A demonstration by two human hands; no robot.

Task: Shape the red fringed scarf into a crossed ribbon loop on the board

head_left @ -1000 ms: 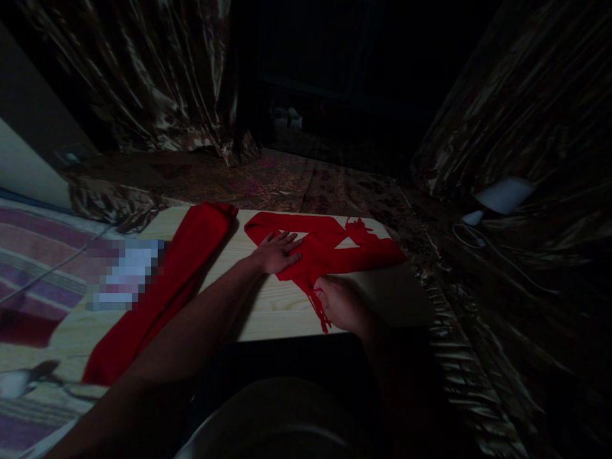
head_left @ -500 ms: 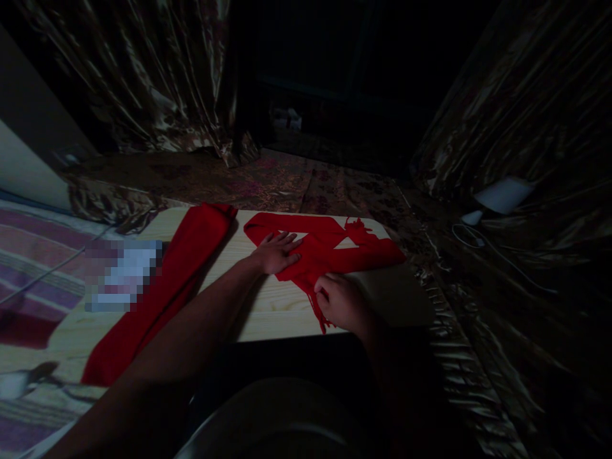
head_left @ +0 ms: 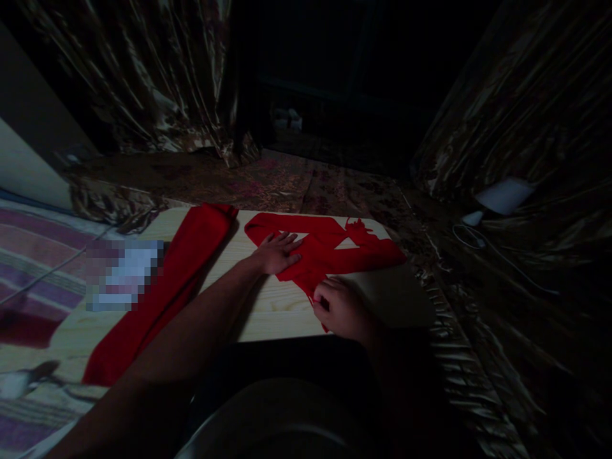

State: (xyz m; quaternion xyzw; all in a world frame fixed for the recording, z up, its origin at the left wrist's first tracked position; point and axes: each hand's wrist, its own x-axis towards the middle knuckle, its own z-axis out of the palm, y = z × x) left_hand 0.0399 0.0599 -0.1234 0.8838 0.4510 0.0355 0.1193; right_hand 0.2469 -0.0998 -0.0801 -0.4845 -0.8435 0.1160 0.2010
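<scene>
- Now the right hand [head_left: 342, 309] sits over more of the near fringe [head_left: 326, 329] than half a second ago, while the left hand [head_left: 277, 254] stays put.
- This suggests that the strands are being worked while the left hand steadies the cloth.
- The left grip is wide, palm down; the right one is curled narrow, and whether it pinches strands cannot be told.
- The red scarf [head_left: 329, 255] lies on the table [head_left: 272, 312], looped across itself around pale gaps, its far fringe [head_left: 359, 227] bunched.
</scene>
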